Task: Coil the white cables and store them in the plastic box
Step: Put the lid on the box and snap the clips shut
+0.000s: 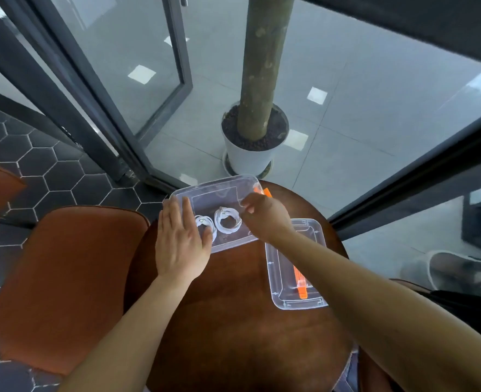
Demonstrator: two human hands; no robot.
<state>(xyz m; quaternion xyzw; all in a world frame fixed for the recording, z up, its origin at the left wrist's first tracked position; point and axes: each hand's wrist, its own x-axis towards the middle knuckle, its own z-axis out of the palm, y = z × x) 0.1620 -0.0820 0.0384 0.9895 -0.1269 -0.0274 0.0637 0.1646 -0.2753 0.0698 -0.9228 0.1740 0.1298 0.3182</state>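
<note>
- Two coiled white cables [228, 220] are lying side by side in the plastic box [213, 185] on the counter [233, 306].
- The left hand [181, 239] is resting flat on the box's left edge, fingers straight.
- The right hand [261, 216] is curling its fingers at the right wall; I cannot tell whether it is grasping anything.
- The coils are looking light and springy, so pinching across a whole loop is probably safest.

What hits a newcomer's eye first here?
Two coiled white cables lie side by side in the clear plastic box at the round wooden table's far edge. The left hand lies flat over its left end and the right hand is at its right end. Its lid lies on the table to the right; behind stands a trunk in a white pot.
</note>
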